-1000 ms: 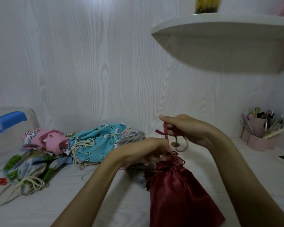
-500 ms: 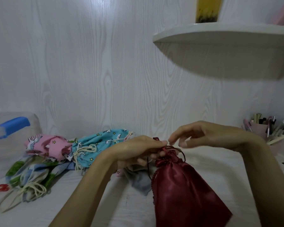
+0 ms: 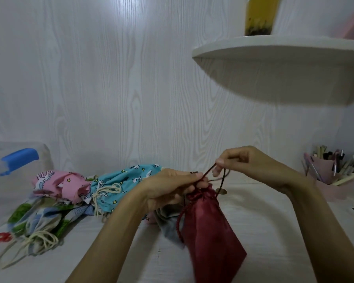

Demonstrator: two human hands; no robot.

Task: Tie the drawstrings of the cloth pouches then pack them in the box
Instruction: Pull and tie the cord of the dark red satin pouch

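Note:
A dark red satin pouch [image 3: 211, 227] hangs in front of me, its gathered neck pinched by my left hand [image 3: 172, 186]. My right hand [image 3: 245, 162] pinches a dark red drawstring [image 3: 209, 170] and holds it up and to the right of the neck; a second loop of cord with a round bead dangles below it. Another cord end hangs down the pouch's left side. To the left lie a blue unicorn pouch [image 3: 119, 186], a pink unicorn pouch [image 3: 59, 184] and a green-and-white pouch [image 3: 37, 221] with cream strings. A clear box with a blue latch [image 3: 18, 160] stands far left.
A grey cloth [image 3: 168, 225] lies under the red pouch on the white table. Red scissor handles [image 3: 0, 237] poke in at the left edge. A pink pen holder [image 3: 327, 170] stands at the right. A white corner shelf [image 3: 274, 64] juts out overhead with a yellow container.
My right hand went from open fingers near the neck to pinching the drawstring and pulling it up and right. My left hand kept its hold on the pouch's neck.

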